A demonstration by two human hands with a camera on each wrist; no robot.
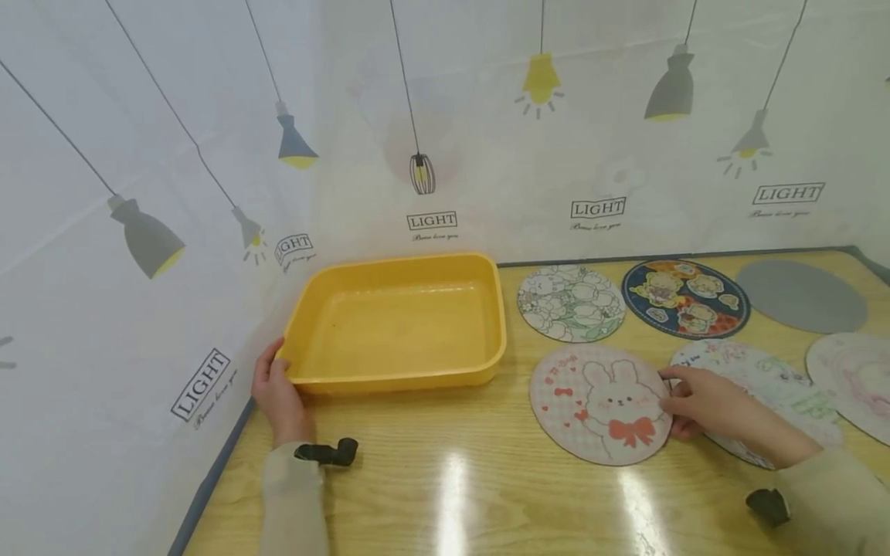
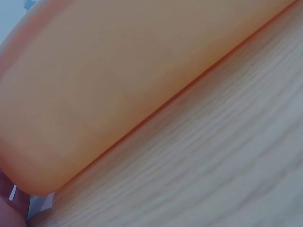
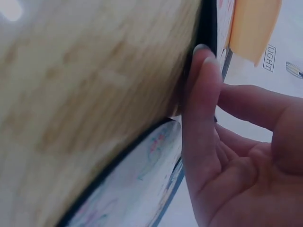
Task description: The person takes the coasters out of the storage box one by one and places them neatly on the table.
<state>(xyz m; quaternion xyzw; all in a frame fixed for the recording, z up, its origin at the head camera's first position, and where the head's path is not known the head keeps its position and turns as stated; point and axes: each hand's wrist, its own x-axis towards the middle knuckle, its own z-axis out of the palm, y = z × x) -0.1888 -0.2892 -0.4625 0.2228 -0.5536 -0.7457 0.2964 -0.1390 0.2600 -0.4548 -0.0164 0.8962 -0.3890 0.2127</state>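
In the head view, a yellow rectangular plastic tray (image 1: 389, 380) stands at the back left of the table. My left hand (image 1: 278, 390) grips its near left corner, thumb by the rim and fingers along the outer wall. The left wrist view is mostly filled by the tray's side wall (image 2: 109, 85). With my right hand (image 1: 716, 405) I pinch the right edge of a round pink placemat (image 1: 577, 417) printed with a rabbit and a red bow. Its dark underside (image 3: 207, 28) shows beside my fingers in the right wrist view, so this edge is raised off the table.
Several other round mats lie to the right: a tulip one (image 1: 572, 303), a dark blue one (image 1: 684, 300), a grey one (image 1: 799, 295), a floral one (image 1: 772, 386) and a pale pink one (image 1: 851, 378). A white curtain (image 1: 514, 170) with lamp prints borders the wooden table (image 1: 389, 471).
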